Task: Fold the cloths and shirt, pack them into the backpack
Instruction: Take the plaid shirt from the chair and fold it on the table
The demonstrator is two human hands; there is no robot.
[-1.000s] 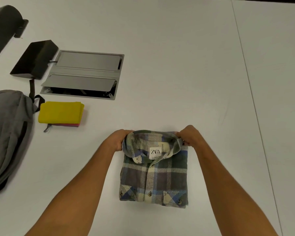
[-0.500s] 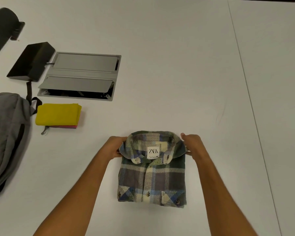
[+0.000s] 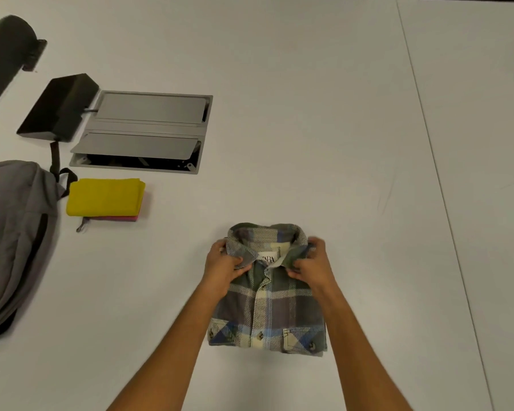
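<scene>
A folded plaid shirt lies on the white table in front of me, collar away from me, buttons up. My left hand pinches the collar's left point. On the other side, my right hand grips the right collar point with curled fingers. A stack of folded cloths, yellow on top and pink beneath, sits to the left. The grey backpack lies flat at the left edge, partly out of frame.
A grey cable hatch is set into the table behind the cloths, its near flap raised. A black box stands left of it. A dark chair part shows at the top left. A table seam runs down the right.
Both hands have moved from the shirt's outer shoulders inward onto the collar points. The shirt stays in place on the table.
</scene>
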